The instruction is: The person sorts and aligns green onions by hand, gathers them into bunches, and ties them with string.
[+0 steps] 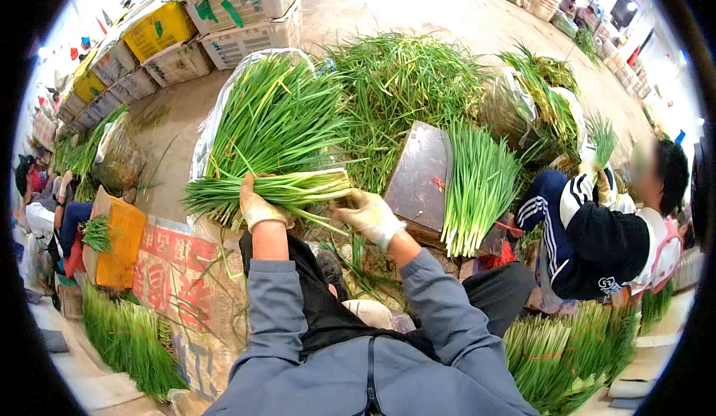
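Note:
My left hand (261, 205), in a pale glove, is closed around a bunch of garlic chives (313, 189), held sideways with the green leaves to the left and the pale stalk ends to the right. At those pale ends, my gloved right hand (371, 217) has its fingers bent in on the stalks; the exact grip of its fingertips is partly hidden. Just beyond my hands lies a large heap of loose chives (276, 117) on a white sheet. To the right, a neat pile of chives (481, 188) rests along a dark wooden board (421, 181).
A heap of tangled leaves (410, 80) lies ahead. A person (611, 237) sits close on my right, holding chives; another is at far left by an orange board (121, 243). Stacked crates (246, 17) stand at upper left. Bundled chives (134, 338) lie at lower left and lower right.

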A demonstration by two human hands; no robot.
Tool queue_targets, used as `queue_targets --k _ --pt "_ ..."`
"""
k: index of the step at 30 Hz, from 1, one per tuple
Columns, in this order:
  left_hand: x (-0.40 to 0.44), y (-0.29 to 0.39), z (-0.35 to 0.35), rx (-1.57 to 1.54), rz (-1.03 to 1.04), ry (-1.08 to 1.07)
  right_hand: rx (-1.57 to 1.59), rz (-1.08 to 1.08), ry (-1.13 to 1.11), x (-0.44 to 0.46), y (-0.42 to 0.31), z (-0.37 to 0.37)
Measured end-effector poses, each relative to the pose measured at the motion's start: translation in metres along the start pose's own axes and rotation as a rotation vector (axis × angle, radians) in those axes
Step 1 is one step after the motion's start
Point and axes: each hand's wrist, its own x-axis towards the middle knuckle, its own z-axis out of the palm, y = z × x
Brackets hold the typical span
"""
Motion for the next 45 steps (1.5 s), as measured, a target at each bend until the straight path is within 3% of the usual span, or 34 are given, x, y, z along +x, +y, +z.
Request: queue_targets --k 1,3,5,7,8,10,11,13,15,16,17,19,23,27,29,31,33,35,36,37,39,40,41,42,43,45 --pt "0.003 -0.003 -0.003 0.003 0.002 -0.003 0.265 0.019 -0.042 0.001 -0.005 0.014" --pt "0.013 -0.009 -0.012 -0.003 0.032 -0.061 0.387 -0.161 -0.072 0.011 -0.006 0.03" --pt "0.005 -0.007 -0.008 -0.008 0.022 -0.033 0.264 -0.186 -0.015 0.021 0.009 0.033" --pt "0.002 0.001 -0.009 -0.001 -0.021 -0.007 0.508 0.038 0.06 0.014 0.012 0.016" --pt "0.004 0.004 -0.01 -0.023 -0.025 0.002 0.351 -0.057 0.243 0.005 0.007 -0.001" --pt "0.005 0.007 -0.018 -0.01 0.001 -0.062 0.69 -0.141 0.308 0.0 0.011 -0.024" --pt "0.005 0.008 -0.018 0.0 -0.001 -0.091 0.918 -0.042 0.324 -0.007 0.008 -0.033" --pt "0.003 0.007 -0.013 -0.02 -0.012 -0.085 0.446 -0.237 0.286 -0.016 -0.005 -0.043" --pt "-0.005 0.001 -0.011 0.014 -0.025 -0.094 0.285 -0.146 0.175 -0.027 -0.035 -0.031" --pt "-0.003 -0.003 -0.011 -0.025 -0.057 -0.089 0.068 -0.303 0.21 -0.022 -0.026 -0.025" --pt "-0.001 -0.003 -0.012 -0.07 -0.081 -0.086 0.176 -0.293 0.133 -0.016 -0.016 -0.017" --pt "-0.009 -0.002 -0.011 0.007 -0.006 -0.167 -0.048 -0.25 0.239 -0.016 -0.022 -0.011" --pt "0.002 0.0 -0.021 0.113 0.062 -0.107 -0.401 -0.221 0.157 -0.031 -0.034 -0.011" --pt "-0.009 -0.001 -0.022 0.223 0.274 -0.074 -0.376 -0.242 0.177 -0.051 -0.037 -0.009" --pt "-0.005 0.001 -0.019 0.21 0.306 -0.083 -0.308 -0.184 0.239 -0.056 -0.033 -0.007" --pt "-0.005 0.005 -0.024 0.199 0.328 -0.066 -0.277 -0.269 0.267 -0.07 -0.022 -0.008" --pt "0.026 0.026 -0.045 0.089 0.324 -0.141 -0.128 -0.146 0.472 -0.078 0.003 -0.021" --pt "0.012 0.048 -0.028 0.028 0.34 -0.212 -0.136 -0.199 0.576 -0.083 0.028 -0.025" --pt "0.011 0.049 -0.027 -0.046 0.282 -0.274 -0.228 -0.232 0.431 -0.084 0.051 -0.023" --pt "-0.001 0.052 -0.022 -0.071 0.21 -0.417 -0.548 -0.168 0.091 -0.082 0.096 -0.023" --pt "-0.006 0.04 -0.026 -0.245 0.098 -0.583 -0.925 0.12 -0.513 -0.101 0.123 -0.022" --pt "-0.003 0.037 -0.029 -0.242 0.071 -0.701 -0.982 0.014 -0.393 -0.093 0.138 -0.026" --pt "-0.013 0.033 -0.027 -0.25 0.083 -0.716 -0.687 -0.163 -0.073 -0.093 0.103 -0.032" --pt "-0.014 0.03 -0.03 -0.257 0.063 -0.745 -0.589 -0.122 0.006 -0.086 0.081 -0.042" --pt "-0.014 0.028 -0.032 -0.263 0.048 -0.775 -0.508 -0.027 0.226 -0.087 0.046 -0.043" --pt "-0.018 0.026 -0.028 -0.266 0.034 -0.819 -0.409 -0.071 0.369 -0.081 0.011 -0.049"
